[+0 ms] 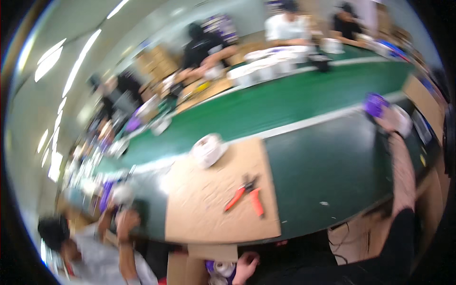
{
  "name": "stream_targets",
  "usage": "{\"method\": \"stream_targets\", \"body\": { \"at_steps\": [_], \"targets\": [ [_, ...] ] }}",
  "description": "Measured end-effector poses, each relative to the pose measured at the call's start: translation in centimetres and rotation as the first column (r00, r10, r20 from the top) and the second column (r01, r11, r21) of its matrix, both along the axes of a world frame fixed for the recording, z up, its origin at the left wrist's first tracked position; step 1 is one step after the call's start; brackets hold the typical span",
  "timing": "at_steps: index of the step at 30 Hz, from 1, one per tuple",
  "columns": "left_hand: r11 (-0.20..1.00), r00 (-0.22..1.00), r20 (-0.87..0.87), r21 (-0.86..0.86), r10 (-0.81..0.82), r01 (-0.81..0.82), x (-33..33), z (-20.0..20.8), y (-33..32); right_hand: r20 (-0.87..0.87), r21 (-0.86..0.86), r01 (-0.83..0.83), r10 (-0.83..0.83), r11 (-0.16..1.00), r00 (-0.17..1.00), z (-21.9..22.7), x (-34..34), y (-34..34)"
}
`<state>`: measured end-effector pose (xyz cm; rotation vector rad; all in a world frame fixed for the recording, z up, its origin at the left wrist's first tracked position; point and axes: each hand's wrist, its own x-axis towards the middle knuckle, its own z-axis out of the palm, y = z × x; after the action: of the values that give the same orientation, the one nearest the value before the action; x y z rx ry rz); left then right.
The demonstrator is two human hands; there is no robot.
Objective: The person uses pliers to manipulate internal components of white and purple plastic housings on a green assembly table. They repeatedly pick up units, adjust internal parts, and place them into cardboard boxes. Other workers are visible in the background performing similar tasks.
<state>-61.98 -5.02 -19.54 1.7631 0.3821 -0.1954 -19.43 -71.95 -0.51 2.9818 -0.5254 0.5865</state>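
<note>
My right arm reaches across the table to the far right. There my right hand (390, 118) is closed on a round purple-and-white object (375, 104), blurred by motion. White surface (403, 122) shows on the other side of the hand; whether it belongs to the same object I cannot tell. My left hand (245, 269) is low by the table's front edge, beside an open cardboard box (183, 270) with purple and white round items (222, 269) in it. Its fingers are too blurred to read. Orange-handled pliers (247, 194) lie spread on a cardboard sheet (213, 213), with a white roll (209, 150) at its far edge.
A green conveyor belt (304, 102) runs along the table's far side. Beyond it, several people work beside a row of white rolls (268, 66). A person (85, 247) at my left handles a white roll (122, 194). Cardboard boxes (422, 92) stand at the right.
</note>
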Motion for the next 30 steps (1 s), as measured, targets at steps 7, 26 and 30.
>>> {"method": "stream_targets", "body": {
  "at_steps": [7,26,30],
  "targets": [
    [0.979,0.992,0.124,-0.205,0.014,0.012,1.4,-0.8,0.0,-0.17,-0.903,-0.064,-0.217,0.425,0.961,-2.0,2.8,-16.1],
    [0.867,0.933,0.124,-0.426,0.338,-0.258,-4.2,-3.6,4.1,0.201,0.083,-0.85,0.826,0.521,0.526,6.5,-18.8,30.6],
    [0.835,0.889,0.073,-0.385,0.453,-0.394,-7.1,-2.9,6.0,0.138,0.005,-0.993,0.983,0.118,0.117,8.2,-26.7,43.7]
  ]
}}
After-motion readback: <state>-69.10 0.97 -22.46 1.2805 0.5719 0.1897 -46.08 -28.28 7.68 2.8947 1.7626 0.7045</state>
